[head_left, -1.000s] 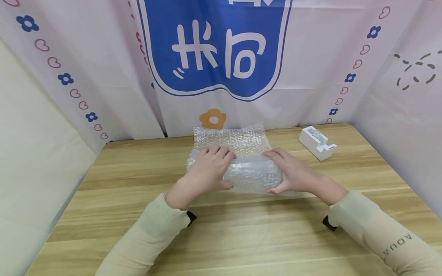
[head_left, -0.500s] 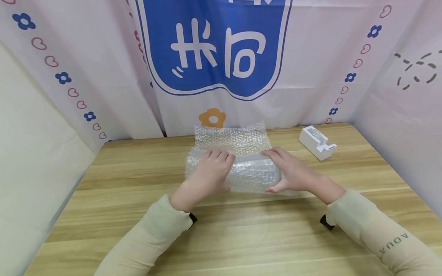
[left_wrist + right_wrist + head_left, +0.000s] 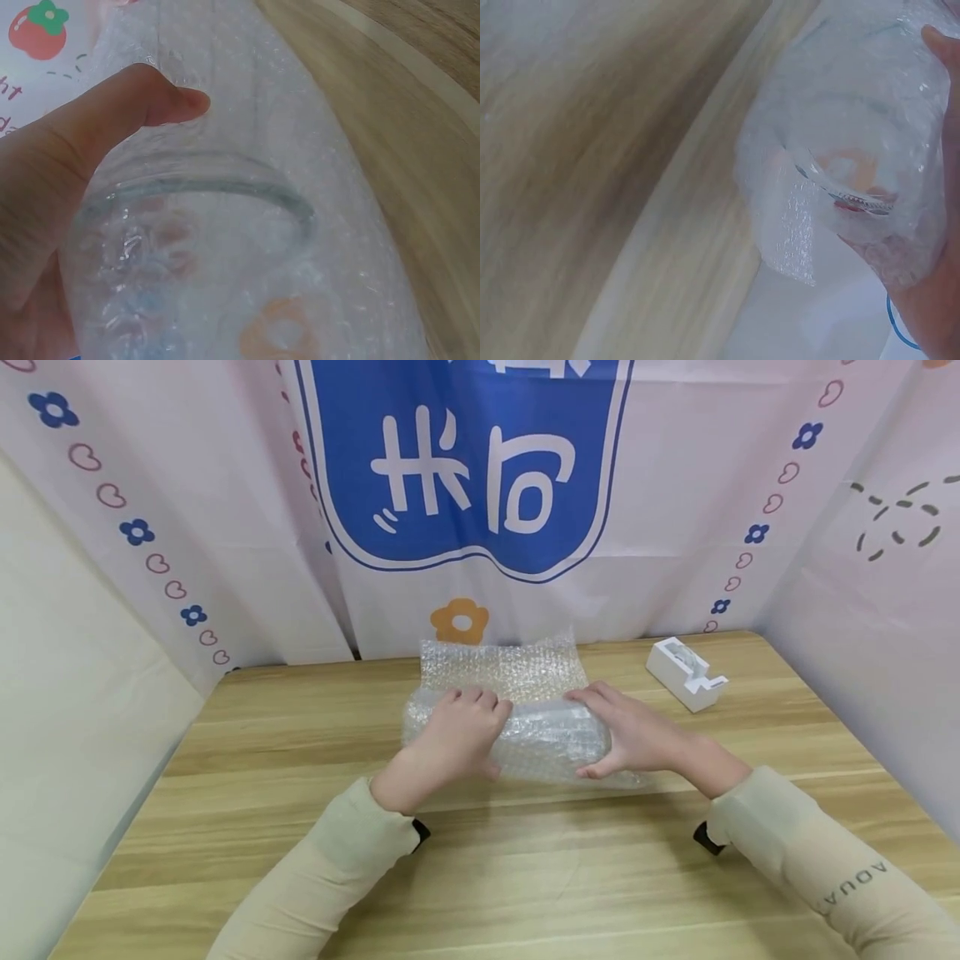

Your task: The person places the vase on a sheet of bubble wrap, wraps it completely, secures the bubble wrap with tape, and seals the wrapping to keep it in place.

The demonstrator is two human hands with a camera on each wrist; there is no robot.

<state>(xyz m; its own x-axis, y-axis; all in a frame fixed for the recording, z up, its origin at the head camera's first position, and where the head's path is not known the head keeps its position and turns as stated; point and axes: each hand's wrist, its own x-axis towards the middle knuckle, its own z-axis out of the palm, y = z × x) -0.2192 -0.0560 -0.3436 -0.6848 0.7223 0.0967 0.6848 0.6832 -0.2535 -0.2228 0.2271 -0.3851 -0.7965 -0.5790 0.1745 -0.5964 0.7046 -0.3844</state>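
Note:
A clear bubble wrap roll (image 3: 555, 735) lies crosswise near the back of the table, with a flat sheet end (image 3: 502, 668) stretching behind it toward the cloth wall. Inside the layers is a clear glass (image 3: 225, 186), its round rim showing through in the left wrist view. The right wrist view shows the round end of the glass (image 3: 855, 180) at the roll's open side. My left hand (image 3: 457, 739) grips the roll's left part, fingers over the top and thumb on the near side. At the right end, my right hand (image 3: 637, 735) holds the roll between fingers and thumb.
A white tape dispenser (image 3: 686, 674) with a tape roll stands at the back right of the wooden table (image 3: 525, 877). Behind the table hangs a printed cloth (image 3: 675, 485), and pale side walls close in left and right.
My left hand's fingers have drawn in a little and its thumb has tucked closer to the roll. The right hand and the bubble wrap have stayed almost in place.

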